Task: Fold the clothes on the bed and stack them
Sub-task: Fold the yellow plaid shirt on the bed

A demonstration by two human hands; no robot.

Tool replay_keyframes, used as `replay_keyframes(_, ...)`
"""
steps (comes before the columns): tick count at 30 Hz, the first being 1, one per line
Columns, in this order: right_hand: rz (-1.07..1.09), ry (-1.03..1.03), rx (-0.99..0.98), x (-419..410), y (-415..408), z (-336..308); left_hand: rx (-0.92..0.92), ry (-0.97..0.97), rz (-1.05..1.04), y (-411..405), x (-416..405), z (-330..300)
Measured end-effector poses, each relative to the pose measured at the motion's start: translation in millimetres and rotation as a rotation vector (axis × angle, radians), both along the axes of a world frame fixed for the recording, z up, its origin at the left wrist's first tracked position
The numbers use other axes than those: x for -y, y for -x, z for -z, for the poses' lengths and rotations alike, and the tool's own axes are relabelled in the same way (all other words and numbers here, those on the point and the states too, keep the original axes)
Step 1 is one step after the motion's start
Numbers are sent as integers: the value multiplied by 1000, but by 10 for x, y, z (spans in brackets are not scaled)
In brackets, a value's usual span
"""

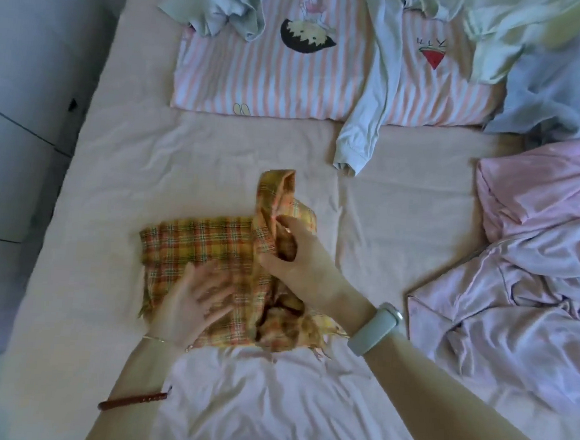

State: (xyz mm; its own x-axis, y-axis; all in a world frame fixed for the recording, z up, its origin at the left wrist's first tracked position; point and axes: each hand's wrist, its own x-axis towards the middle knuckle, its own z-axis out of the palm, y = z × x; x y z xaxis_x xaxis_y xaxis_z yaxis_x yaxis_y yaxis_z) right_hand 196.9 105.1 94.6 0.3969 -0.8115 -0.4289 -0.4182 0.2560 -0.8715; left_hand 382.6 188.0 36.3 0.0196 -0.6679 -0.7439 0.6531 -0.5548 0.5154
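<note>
Plaid top mid-fold near the bed's near edge, both hands on it.

Bed [402,207] carries it all: striped pillow [274,78] at far edge w/ pale blue garments [376,98] draped over it, crumpled pink clothes [524,287] along the right edge, white garment [262,400] at the near edge. Plaid top [191,243] sits just beyond the white one, long axis running left-right, flat part to the left, loose bunched part to the right. Right hand [293,258] is nearer the loose end, fingers curled, pinching a raised flap. Left hand [194,299] lies flat, fingers spread, pressing the flat part. Next move, prob.: flap swings left over the pinned panel. Right forearm reaches in from the near-right corner, wristband [375,329] on it.
</note>
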Motion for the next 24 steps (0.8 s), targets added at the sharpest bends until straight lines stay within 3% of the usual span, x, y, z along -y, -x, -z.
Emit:
replay_keyframes(1, -82, -33, 13, -54, -229, 13, -144, 12, 6, -152, -69, 42)
replay_keyframes(3, -236, -168, 54, -161, -564, 84, -185, 91, -93, -337, -210, 69)
replay_keyframes(5, -292, -155, 8, -258, -683, 192, -197, -21, -173, -446, -212, 116)
replay_keyframes(7, -197, 99, -195, -334, -631, 324, 53, -147, -199, -453, -185, 132)
replay_keyframes(9, -136, 328, -415, -390, -488, 496, 253, -265, -30, -404, -80, 167)
replay_keyframes(11, -260, 356, -609, -431, -371, 657, 597, -350, 202, -323, -15, 244)
replay_keyframes(13, -395, 255, -695, -495, -305, 776, 927, -328, 250, -258, 10, 270)
replay_keyframes(15, -454, 218, -696, -571, -264, 842, 925, -202, 86, -209, -83, 218)
replay_keyframes(17, -498, 277, -691, -659, -243, 901, 731, -134, -136, -269, -275, 195)
replay_keyframes(19, -552, 316, -665, -756, -255, 978, 647, -207, -213, -415, -479, 271)
replay_keyframes(21, -543, 323, -610, -836, -298, 1038, 804, -309, -90, -590, -573, 341)
replay_keyframes(24, -258, 437, -535, -888, -332, 1078, 1184, -228, 121, -718, -423, 328)
